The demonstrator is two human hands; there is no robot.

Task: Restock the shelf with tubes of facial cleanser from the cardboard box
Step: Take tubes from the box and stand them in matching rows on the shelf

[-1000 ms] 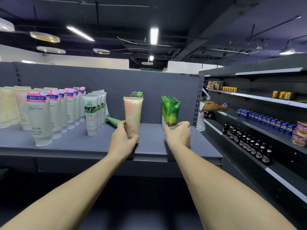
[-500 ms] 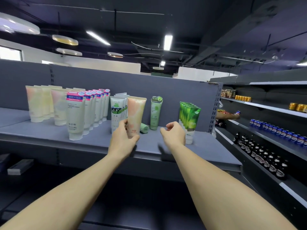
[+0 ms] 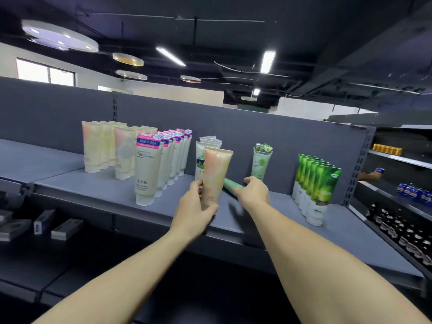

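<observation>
Standing the fallen pale green plastic tube (image 3: 230, 184) comes next: the right hand (image 3: 253, 192) curls round it on the grey metal shelf (image 3: 105, 191), just right of the peach-blotched cream tube (image 3: 216, 175) the left hand (image 3: 195, 212) grips upright. Lift it cap-down beside the standing green tube (image 3: 261, 161).

1. Peach tube (image 3: 216, 174): peach-and-cream, upright with its cap down, gripped low on its body above the front of the shelf (image 3: 93, 190).
2. Fallen tube (image 3: 231, 184): pale green, lying on the shelf just behind the peach tube, touched by a hand.
3. Light green tube (image 3: 261, 161): upright near the back panel.
4. Green tubes (image 3: 320, 185): a front-to-back row, upright, at the right.
5. Pink-topped tubes (image 3: 149, 169): a row, upright, marked "Facial".
6. White tubes (image 3: 205, 148): a row, partly hidden behind the peach tube.
7. Peach tubes (image 3: 102, 147): two upright rows at the left.
</observation>
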